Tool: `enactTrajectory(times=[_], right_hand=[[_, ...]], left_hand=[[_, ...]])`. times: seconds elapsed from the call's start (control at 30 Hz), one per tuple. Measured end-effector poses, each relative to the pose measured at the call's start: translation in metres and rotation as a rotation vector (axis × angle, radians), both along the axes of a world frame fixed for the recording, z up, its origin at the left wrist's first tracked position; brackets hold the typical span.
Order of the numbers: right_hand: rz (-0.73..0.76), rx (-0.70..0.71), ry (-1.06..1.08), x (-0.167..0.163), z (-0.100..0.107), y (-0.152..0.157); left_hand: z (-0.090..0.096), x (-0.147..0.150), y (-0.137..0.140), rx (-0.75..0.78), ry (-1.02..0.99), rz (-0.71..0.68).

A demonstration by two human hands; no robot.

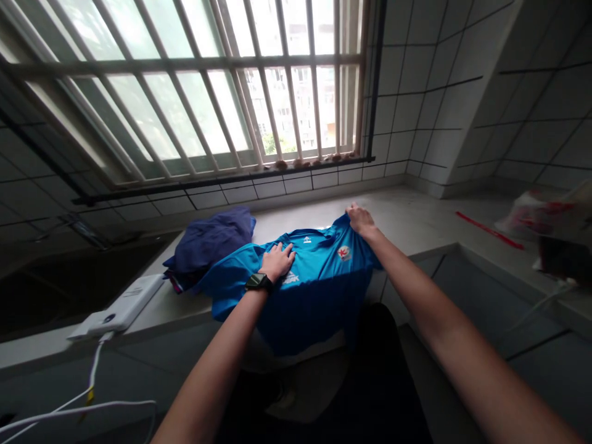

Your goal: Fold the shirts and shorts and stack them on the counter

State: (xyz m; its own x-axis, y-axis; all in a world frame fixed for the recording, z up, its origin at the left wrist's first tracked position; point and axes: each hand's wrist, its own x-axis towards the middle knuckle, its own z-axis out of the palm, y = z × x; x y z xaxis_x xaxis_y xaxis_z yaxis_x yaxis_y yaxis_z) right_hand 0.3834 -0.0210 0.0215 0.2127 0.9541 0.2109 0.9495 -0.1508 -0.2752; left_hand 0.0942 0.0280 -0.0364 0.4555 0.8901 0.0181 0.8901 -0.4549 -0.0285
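Observation:
A blue T-shirt lies front side up across the counter edge, its lower part hanging down over the cabinet front. White lettering and a small round badge show on its chest. My left hand, with a black watch on the wrist, rests flat on the shirt's chest with its fingers spread. At the shirt's shoulder on the right, my right hand pinches the fabric. Left of the shirt sits a pile of folded dark blue clothes, touching its sleeve.
A white power strip with a white cable lies at the counter's left edge, beside a dark sink. On the right are a red strip and a plastic bag. A barred window stands behind the counter.

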Motion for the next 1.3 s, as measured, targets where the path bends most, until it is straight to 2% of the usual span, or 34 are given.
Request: enactTrajectory(times=[0.1, 0.17, 0.23, 0.33, 0.37, 0.47, 0.57, 0.63, 0.7, 0.8, 0.87, 0.93, 0.97, 1.03, 1.13, 1.3], right_hand=[[-0.048, 0.045, -0.037, -0.006, 0.004, 0.004], [-0.065, 0.065, -0.067, -0.022, -0.002, 0.003], [-0.063, 0.018, -0.082, -0.048, -0.014, -0.002], [-0.058, -0.194, -0.049, -0.089, -0.037, -0.012], [-0.066, -0.225, -0.046, -0.099, -0.043, -0.015], [-0.086, -0.22, -0.061, -0.115, -0.055, -0.021], [-0.083, -0.207, -0.063, -0.114, -0.06, -0.022], [-0.072, -0.189, -0.052, -0.109, -0.06, -0.019], [0.019, -0.152, -0.001, -0.097, -0.056, -0.015], [0.129, -0.026, 0.171, -0.061, -0.044, -0.014], [0.019, 0.073, 0.224, -0.026, -0.034, -0.021], [-0.143, 0.111, 0.189, 0.012, -0.027, -0.034], [-0.269, 0.111, 0.181, 0.029, -0.026, -0.042], [-0.377, 0.014, 0.216, 0.058, -0.029, -0.055], [-0.324, -0.076, 0.426, 0.078, -0.036, -0.064], [-0.263, 0.072, 0.633, 0.073, -0.036, -0.057]], left_hand=[[0.001, 0.004, 0.006, 0.013, -0.005, 0.021], [0.001, 0.006, 0.01, 0.027, -0.006, 0.032], [-0.001, 0.009, 0.013, 0.04, -0.005, 0.041], [-0.002, 0.011, 0.014, 0.072, -0.001, 0.043], [-0.002, 0.012, 0.014, 0.086, -0.002, 0.042], [-0.001, 0.016, 0.008, 0.151, 0.005, 0.032], [-0.001, 0.021, -0.004, 0.223, 0.009, -0.016], [-0.003, 0.023, -0.012, 0.231, -0.015, -0.047], [-0.006, 0.023, -0.018, 0.217, -0.061, -0.044], [-0.009, 0.02, -0.021, 0.194, -0.129, 0.005], [-0.009, 0.019, -0.021, 0.178, -0.152, 0.033], [-0.009, 0.02, -0.021, 0.168, -0.163, 0.048], [-0.009, 0.02, -0.021, 0.165, -0.168, 0.051], [-0.009, 0.021, -0.02, 0.162, -0.183, 0.054], [-0.011, 0.021, -0.019, 0.164, -0.209, 0.052], [-0.012, 0.019, -0.02, 0.151, -0.261, 0.053]])
